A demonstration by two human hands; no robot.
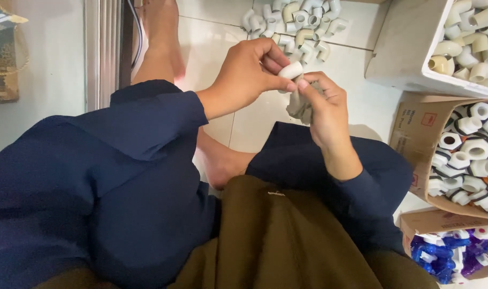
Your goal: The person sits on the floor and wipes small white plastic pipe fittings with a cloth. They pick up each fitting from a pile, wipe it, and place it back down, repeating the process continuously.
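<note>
Two hands meet on one pale pipe fitting (pixel 291 70) above your lap: left hand (pixel 246 75) pinches its end, right hand (pixel 323 107) clamps the grey piece (pixel 299 105). Keep both aligned; finished elbows (pixel 295 24) lie on the floor ahead.

white box (pixel 404 53) top-R | brown carton (pixel 415 139) w/ red label mid-R | brown carton (pixel 437 220) btm-R

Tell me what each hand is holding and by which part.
The left hand pinches a cream pipe elbow at its open end between thumb and fingers. The right hand clasps a grey cloth, bunched in its grip.
</note>
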